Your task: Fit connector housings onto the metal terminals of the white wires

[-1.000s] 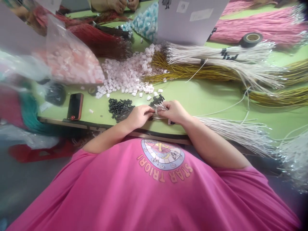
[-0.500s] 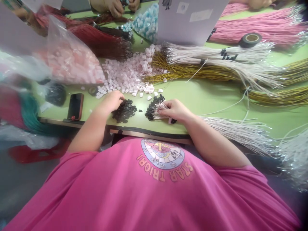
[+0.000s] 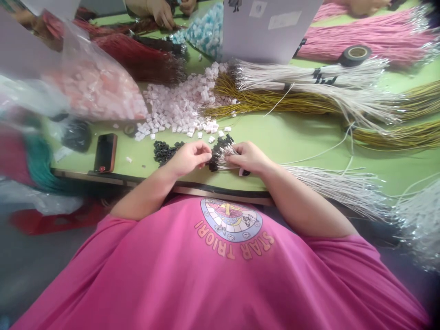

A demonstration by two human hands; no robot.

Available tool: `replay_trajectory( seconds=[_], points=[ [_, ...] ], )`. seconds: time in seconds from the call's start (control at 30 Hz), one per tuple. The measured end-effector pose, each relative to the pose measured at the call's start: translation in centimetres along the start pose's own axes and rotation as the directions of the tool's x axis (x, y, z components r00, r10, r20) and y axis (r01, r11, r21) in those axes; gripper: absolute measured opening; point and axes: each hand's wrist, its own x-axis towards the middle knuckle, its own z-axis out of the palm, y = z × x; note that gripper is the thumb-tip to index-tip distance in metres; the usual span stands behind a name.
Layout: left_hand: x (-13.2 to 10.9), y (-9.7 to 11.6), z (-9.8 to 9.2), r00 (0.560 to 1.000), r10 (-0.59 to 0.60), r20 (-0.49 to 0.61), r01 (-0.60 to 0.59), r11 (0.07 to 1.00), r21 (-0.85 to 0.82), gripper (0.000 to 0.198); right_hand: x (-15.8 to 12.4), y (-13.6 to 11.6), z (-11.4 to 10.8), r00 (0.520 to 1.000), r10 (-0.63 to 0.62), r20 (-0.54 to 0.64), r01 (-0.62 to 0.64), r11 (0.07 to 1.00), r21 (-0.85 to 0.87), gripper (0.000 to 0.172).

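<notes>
The worktop (image 3: 302, 137) is light green. Near its front edge lie black housings (image 3: 164, 151), and behind them a heap of pale pink housings (image 3: 182, 107). The white wires (image 3: 330, 183) have silvery ends, some capped black. Farther back are mustard-yellow wires (image 3: 275, 103), pink wires (image 3: 364, 34) and dark red wires (image 3: 144, 59). The phone (image 3: 105, 152) is black, edged red-orange. The shirt (image 3: 220, 284) is bright pink, with a round multicoloured emblem and orange lettering.

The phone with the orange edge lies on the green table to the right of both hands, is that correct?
No. The head view shows the phone lying on the green table to the left of both hands, past the pile of black pieces. The left hand and right hand meet at the white wires.
</notes>
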Motion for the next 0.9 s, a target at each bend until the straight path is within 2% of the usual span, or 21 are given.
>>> replay_trajectory(
  seconds=[0.1,0.17,0.3,0.5,0.63,0.9],
  points=[
    [0.8,-1.3,1.3,0.997,0.004,-0.074,-0.014,0.992,-0.128,0.013,0.0,-0.1,0.0,1.0,-0.009,0.014,0.009,1.0,-0.013,0.013],
    [1.3,-2.3,1.4,0.994,-0.013,-0.109,-0.01,0.977,-0.214,0.014,-0.1,-0.2,-0.1,1.0,-0.022,0.018,0.023,1.0,-0.022,0.015],
    [1.5,-3.0,1.4,0.992,-0.07,-0.108,0.032,0.948,-0.317,0.018,-0.2,-0.4,0.0,0.998,-0.058,0.013,0.058,0.998,-0.01,0.015],
    [1.1,-2.2,1.9,0.985,-0.037,-0.17,0.004,0.982,-0.19,0.015,-0.3,-0.5,0.1,0.999,-0.053,-0.003,0.053,0.999,-0.01,0.015],
    [1.0,-2.0,2.0,0.98,0.009,-0.201,-0.026,0.996,-0.085,0.016,-0.3,-0.5,0.0,0.999,-0.034,0.037,0.033,0.999,0.018,0.016],
    [0.9,-1.9,2.2,0.976,0.079,-0.202,-0.083,0.996,-0.012,0.014,-0.3,-0.4,0.0,0.999,-0.012,0.049,0.01,0.999,0.048,0.014]
  ],
)
